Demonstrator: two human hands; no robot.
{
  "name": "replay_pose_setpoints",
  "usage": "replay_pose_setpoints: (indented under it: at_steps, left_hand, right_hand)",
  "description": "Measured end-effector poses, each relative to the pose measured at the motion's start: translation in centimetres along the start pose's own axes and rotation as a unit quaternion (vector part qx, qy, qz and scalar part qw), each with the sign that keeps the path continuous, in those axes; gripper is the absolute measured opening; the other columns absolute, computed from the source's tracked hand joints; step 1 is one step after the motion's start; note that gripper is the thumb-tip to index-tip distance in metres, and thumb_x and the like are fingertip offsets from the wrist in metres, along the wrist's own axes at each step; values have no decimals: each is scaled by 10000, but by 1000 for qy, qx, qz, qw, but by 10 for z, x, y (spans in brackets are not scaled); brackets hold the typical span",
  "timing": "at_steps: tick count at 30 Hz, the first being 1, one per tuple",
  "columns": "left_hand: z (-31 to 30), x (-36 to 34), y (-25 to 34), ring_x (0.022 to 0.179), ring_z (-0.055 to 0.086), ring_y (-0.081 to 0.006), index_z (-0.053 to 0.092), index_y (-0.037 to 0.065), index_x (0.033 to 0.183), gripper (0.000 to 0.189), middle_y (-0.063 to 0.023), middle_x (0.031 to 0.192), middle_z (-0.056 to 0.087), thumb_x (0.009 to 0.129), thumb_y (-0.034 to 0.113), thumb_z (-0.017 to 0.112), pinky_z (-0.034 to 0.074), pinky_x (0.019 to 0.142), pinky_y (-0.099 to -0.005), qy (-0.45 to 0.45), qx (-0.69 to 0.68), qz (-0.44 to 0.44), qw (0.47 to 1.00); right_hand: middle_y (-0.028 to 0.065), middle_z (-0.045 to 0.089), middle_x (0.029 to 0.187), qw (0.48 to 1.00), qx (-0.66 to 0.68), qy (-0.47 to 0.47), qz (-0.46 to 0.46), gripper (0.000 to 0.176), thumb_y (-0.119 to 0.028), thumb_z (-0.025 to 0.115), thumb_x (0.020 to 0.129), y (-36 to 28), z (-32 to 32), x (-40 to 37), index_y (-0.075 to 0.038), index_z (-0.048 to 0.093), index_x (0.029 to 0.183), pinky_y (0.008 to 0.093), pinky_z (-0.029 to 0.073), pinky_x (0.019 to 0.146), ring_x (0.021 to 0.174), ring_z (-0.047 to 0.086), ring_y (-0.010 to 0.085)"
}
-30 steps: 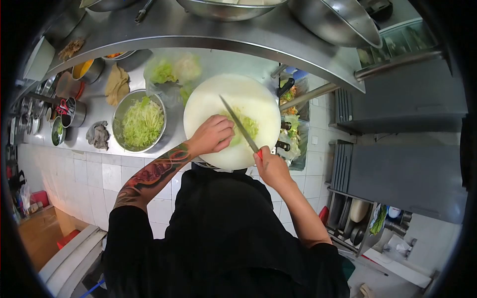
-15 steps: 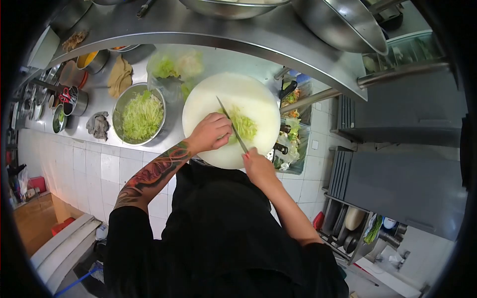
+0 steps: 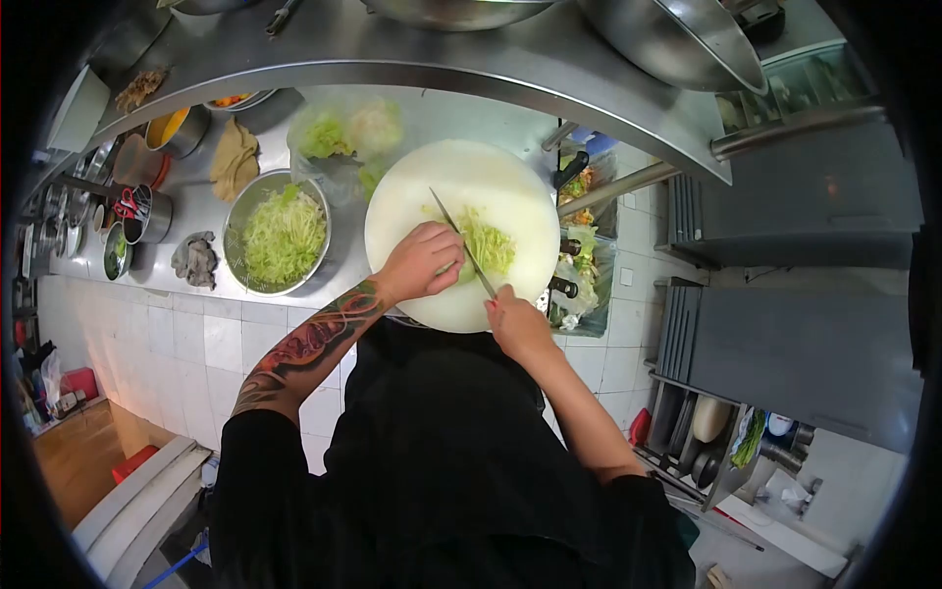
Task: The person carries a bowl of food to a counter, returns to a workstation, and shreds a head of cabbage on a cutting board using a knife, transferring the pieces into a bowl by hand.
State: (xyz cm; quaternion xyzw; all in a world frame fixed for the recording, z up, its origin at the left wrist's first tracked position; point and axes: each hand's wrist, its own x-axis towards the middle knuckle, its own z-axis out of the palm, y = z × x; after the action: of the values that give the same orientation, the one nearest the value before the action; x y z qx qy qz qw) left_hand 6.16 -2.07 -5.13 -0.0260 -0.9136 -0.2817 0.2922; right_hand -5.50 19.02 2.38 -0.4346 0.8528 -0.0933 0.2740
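Note:
A round white cutting board (image 3: 412,182) lies on the steel counter. Shredded green lettuce (image 3: 491,247) is on it, to the right of a knife (image 3: 454,224) whose blade points up and left. My right hand (image 3: 510,316) is closed round the knife's handle at the board's lower edge. Left of the blade, my left hand (image 3: 429,259) has its fingers curled down over some pale green lettuce, mostly hidden beneath them. A steel bowl (image 3: 228,239) of shredded lettuce stands left of the board.
A clear bag (image 3: 309,162) with leafy lettuce lies behind the bowl. A grey cloth (image 3: 194,259) and a tan cloth (image 3: 235,162) are further left. An overhead steel shelf (image 3: 392,74) crosses above the counter. Bins with scraps (image 3: 589,294) stand right of the board.
The whole view has shifted slightly. Both hands keep nearly the same places on the board, with the knife still beside my left fingers.

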Motion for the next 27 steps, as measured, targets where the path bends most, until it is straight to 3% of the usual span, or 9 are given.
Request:
replay_pose_setpoints:
  at_steps: [4,9,11,14,15,17,21,24,27]
  left_hand:
    - [1,-3,-1,1106,643,-324,665,102,933,152,-71,1076,678,820,87,766,510,982,-445,10,-6,2,1000]
    - [6,-1,6,1107,638,-329,663,98,936,159,-73,1080,671,816,92,767,502,986,-449,23,16,-8,1000]
    - [9,0,21,1146,613,-306,663,81,991,177,-74,1130,663,840,109,752,464,1032,-457,62,73,-91,991]
    - [-3,6,38,1226,568,-299,656,88,1065,214,-74,1203,639,866,109,730,414,1083,-484,74,31,-125,989]
    - [-4,3,33,1226,568,-299,656,88,1065,214,-74,1203,639,866,109,730,414,1083,-484,74,30,-125,989]
    - [-11,-8,16,1259,533,-311,650,109,1129,231,-72,1256,617,908,129,715,378,1112,-518,-49,33,-35,998]
    - [-11,-7,8,1255,538,-305,651,113,1110,185,-56,1252,625,938,162,699,381,1112,-511,-75,51,-3,996]
    - [-8,-7,7,1255,539,-298,650,122,1101,167,-41,1247,631,948,178,691,378,1117,-509,-83,58,-6,995]
    - [-9,-10,5,1253,539,-294,649,125,1087,160,-38,1243,635,946,182,697,380,1115,-510,-81,45,-16,996]
  right_hand:
    - [290,742,872,1000,-15,-14,3,331,-322,562,1095,-4,-20,-8,8,550,1102,608,565,785,853,735,501]
    - [298,735,876,1000,-1,-9,17,354,-342,576,1091,15,15,19,11,547,1101,611,559,778,853,728,503]
    - [302,731,878,1000,10,15,-9,357,-345,569,1095,21,1,23,11,541,1102,609,559,764,849,723,507]
    - [275,729,824,998,-3,47,-31,317,-316,574,1097,24,-10,-2,-4,525,1084,594,559,695,775,720,497]
    - [266,727,797,997,-20,61,-41,300,-301,576,1097,22,-13,-11,-7,519,1077,589,559,671,749,718,493]
    - [259,723,777,997,-32,51,-44,284,-287,577,1096,13,-19,-31,-11,517,1071,586,558,661,737,718,487]
    - [260,719,755,997,-37,51,-53,259,-263,579,1092,10,-25,-51,-12,519,1067,583,559,659,743,723,483]
    - [270,727,783,997,-27,60,-48,267,-268,587,1087,13,14,-2,-9,527,1063,586,562,691,770,727,488]
    - [277,732,810,999,-29,23,-7,280,-277,590,1085,4,-13,-22,-4,536,1056,587,565,728,794,729,492]
